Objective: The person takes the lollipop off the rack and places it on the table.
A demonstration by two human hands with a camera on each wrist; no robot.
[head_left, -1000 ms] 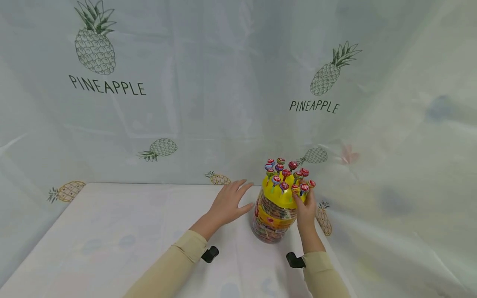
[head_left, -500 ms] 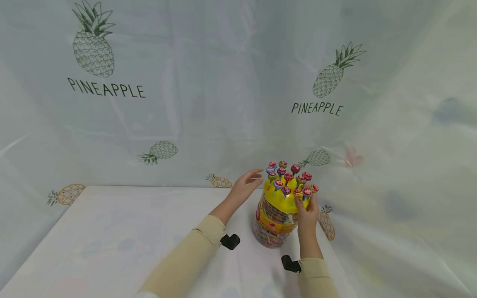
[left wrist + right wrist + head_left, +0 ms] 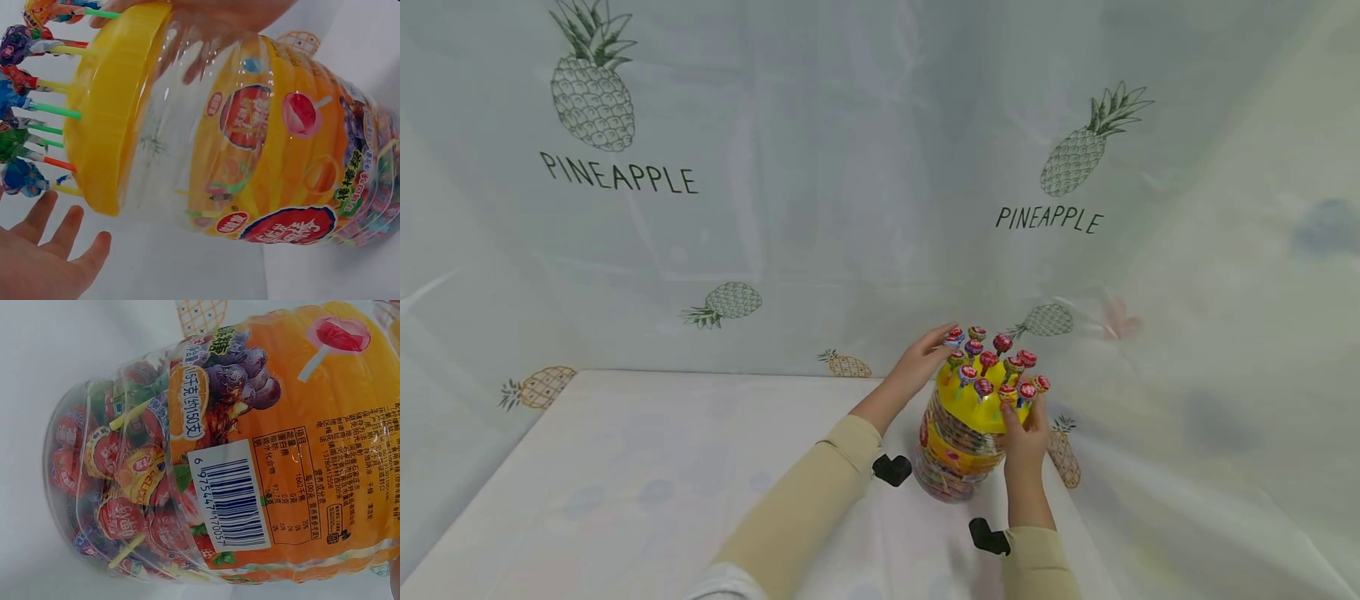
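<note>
A clear plastic lollipop jar (image 3: 958,454) with a yellow-orange label stands on the white table, with wrapped candy inside its base. Several wrapped lollipops (image 3: 988,360) stick up from its yellow lid (image 3: 970,408). My right hand (image 3: 1026,437) grips the jar at the right side of the lid, thumb in front; its other fingers are partly hidden. At the far left of the lid is my left hand (image 3: 917,362), fingers extended beside the lollipops. In the left wrist view its spread fingertips (image 3: 94,256) lie close to a blue lollipop (image 3: 24,177); contact is uncertain.
The white table (image 3: 647,467) extends to the left of the jar. Behind it and on the right hangs a pale sheet (image 3: 850,167) printed with pineapples. Black wrist cameras (image 3: 892,470) sit under both forearms, close to the jar.
My left hand has moved right, from beside the jar up to the lollipops at the lid's left. The right hand stays at the lid's right side.
</note>
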